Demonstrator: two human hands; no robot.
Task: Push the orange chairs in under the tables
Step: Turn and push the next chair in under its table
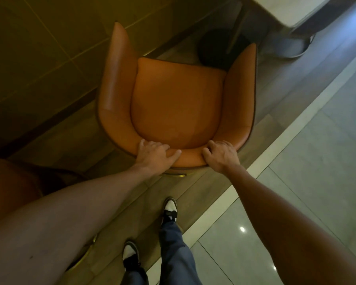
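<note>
Gripping the top of the backrest, both hands were already on the orange chair (173, 103). Left hand (154, 155) had fingers curled over the rim onto the inner face, thumb lying along the top edge. Right hand (220, 155) was closed over the same rim just beside it, knuckles up. Each grip was wrapped on the chair, nothing else held.

Handling, my read: upholstered tub shell, padded, smooth leather-like cover, so it should give a little under the fingers and could be slick. Looked fairly heavy and rigid as a whole, likely to slide instead of lifting. Top of the backrest was the sensible hold: 2 hands spaced apart there give steering control. Arms taper to thin tips, poor place to push.

Looks: orange seat cushion, 1 curved wraparound back flowing into 2 pointed arms, dark piping along the outer edge, a glint of brass-coloured base under the back.

Position: chair stood on the wood-look floor strip, open front facing the table (292, 13) at upper right, arm tips near its pedestal base (294, 48) but seat not yet under the top. A dark round object (216, 48) sat on the floor between the arm tips; could not tell what it was. Part of a second orange chair (6, 188) showed at the left edge.
</note>
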